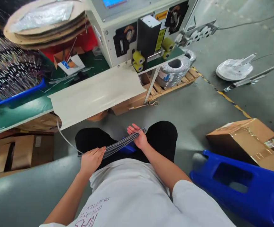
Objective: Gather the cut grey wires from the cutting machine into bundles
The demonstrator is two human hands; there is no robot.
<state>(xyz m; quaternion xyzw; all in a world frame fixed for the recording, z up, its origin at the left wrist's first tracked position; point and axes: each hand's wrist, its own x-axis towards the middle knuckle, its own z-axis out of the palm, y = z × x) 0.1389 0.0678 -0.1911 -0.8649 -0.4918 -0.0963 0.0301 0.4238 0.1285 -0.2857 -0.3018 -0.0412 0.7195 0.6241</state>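
Note:
I sit with a bundle of cut grey wires [120, 145] lying across my lap, above dark trousers. My left hand [91, 160] closes over the bundle's near left end. My right hand [138, 136] grips the far right end, fingers partly curled around the wires. One loose grey wire [65, 138] curves from the left end up toward the white chute [96, 93]. Directly ahead stands a wire-cutting machine [137, 31] with yellow rollers [138, 60] above the chute.
A blue bin of cut wires [11, 72] and a large wooden spool [47, 22] sit on the green bench [14, 110]. A grey cable coil [174, 71] rests on a pallet. A blue plastic stool [243, 186] and a cardboard box [248, 140] lie to my right.

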